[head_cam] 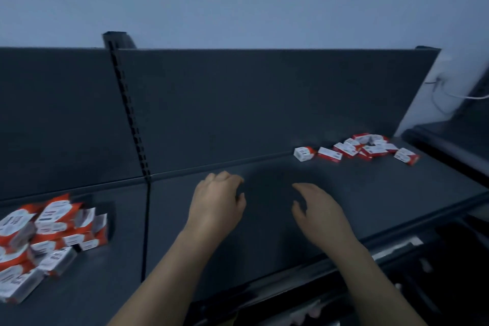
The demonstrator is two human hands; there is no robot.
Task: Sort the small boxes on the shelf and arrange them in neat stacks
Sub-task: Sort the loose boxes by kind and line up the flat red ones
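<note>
hands: left hand and right hand loosely curled, palms-down over shelf

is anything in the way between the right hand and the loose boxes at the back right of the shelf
Nothing visible. Only bare shelf lies between the right hand and the loose boxes scattered by the back panel. The hand holds nothing.

A: what's on the wearer in my feed?
B: I see left hand and right hand, both bare. Forearms bare too, down to the frame edge. Dim and blurred, can't tell finer detail.
</note>
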